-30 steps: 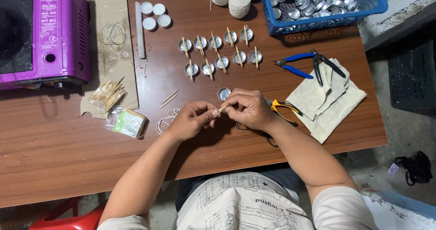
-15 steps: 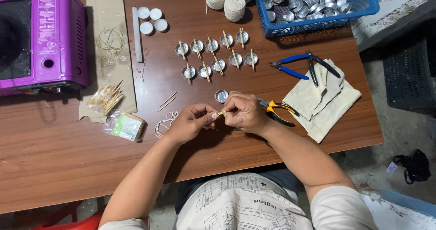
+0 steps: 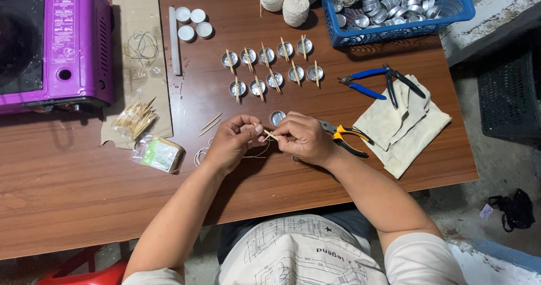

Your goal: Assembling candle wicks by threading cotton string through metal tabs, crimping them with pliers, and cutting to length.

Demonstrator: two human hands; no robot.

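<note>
My left hand (image 3: 234, 141) and my right hand (image 3: 303, 138) meet over the brown table (image 3: 84, 183), fingertips pinched together on a short wooden stick (image 3: 271, 135) with a thin white string (image 3: 256, 152) looping below it. A small empty metal cup (image 3: 278, 117) sits just beyond my fingers. Farther back lie two rows of metal cups with sticks across them (image 3: 270, 68). Two loose sticks (image 3: 211, 124) rest left of my left hand.
A purple appliance (image 3: 53, 43) stands at the back left beside cardboard (image 3: 141, 65) bearing a pile of sticks (image 3: 135, 117). A blue basket of metal cups (image 3: 394, 6), string balls (image 3: 284, 0), blue pliers (image 3: 380, 82), yellow-handled pliers (image 3: 344, 137), cloth (image 3: 403, 127) and a plastic packet (image 3: 159, 153) surround my hands.
My hands stay together on the stick, working it slightly. The view has shifted a little, otherwise the table's things keep their places.
</note>
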